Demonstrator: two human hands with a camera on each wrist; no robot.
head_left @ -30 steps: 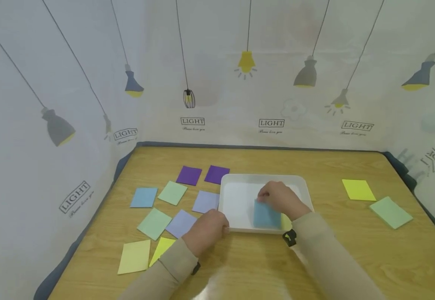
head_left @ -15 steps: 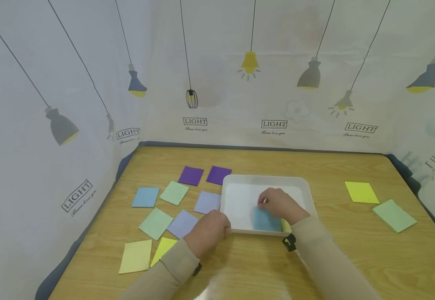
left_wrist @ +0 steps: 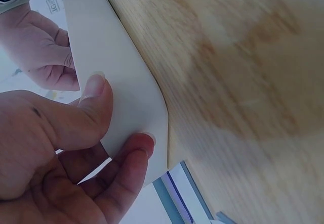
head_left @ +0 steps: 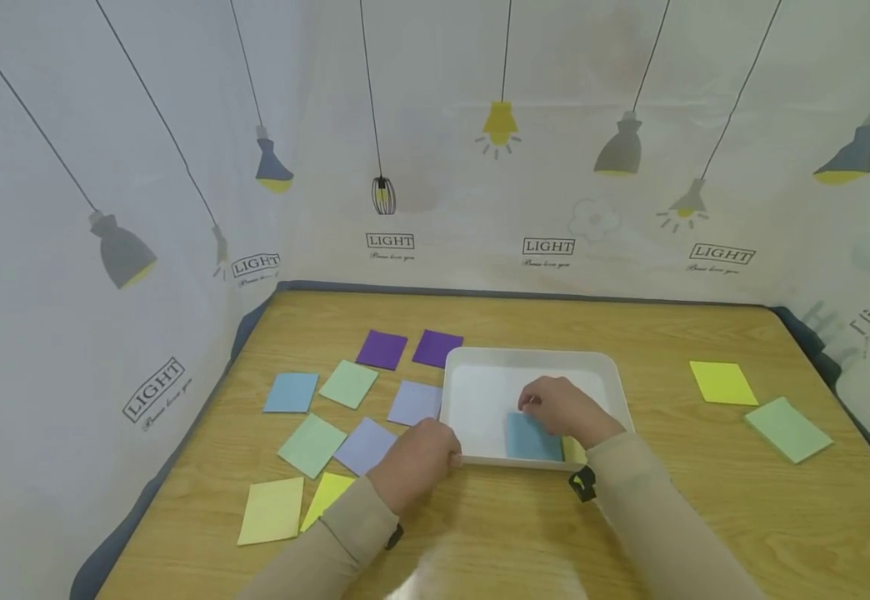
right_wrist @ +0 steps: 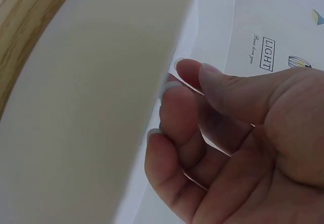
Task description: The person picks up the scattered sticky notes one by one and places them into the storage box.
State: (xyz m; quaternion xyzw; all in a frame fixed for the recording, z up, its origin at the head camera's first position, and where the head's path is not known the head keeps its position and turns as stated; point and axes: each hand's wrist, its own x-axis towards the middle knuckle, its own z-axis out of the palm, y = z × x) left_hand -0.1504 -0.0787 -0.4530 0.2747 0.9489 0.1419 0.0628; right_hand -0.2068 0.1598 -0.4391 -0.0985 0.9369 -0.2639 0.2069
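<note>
left hand (head_left: 414, 462) grips, thumb and fingers pressed on the near-left corner of a white tray (head_left: 477, 408); inside it, the right hand (head_left: 566, 410) curls its fingertips close together at the far edge of a blue note (head_left: 531, 440), and i cannot tell whether they pinch it. a pale yellow note (head_left: 573, 451) sits just right of that note, partly hidden by the right arm. two lavender notes (head_left: 365, 445) lie just left of and beyond the left hand. farther left are two light green notes (head_left: 312, 446); beyond both hands, near the tray's far-left corner, two purple notes (head_left: 382, 350). well right of the right hand, a bright yellow note (head_left: 723, 382) lies on the wooden table (head_left: 510, 533).
</note>
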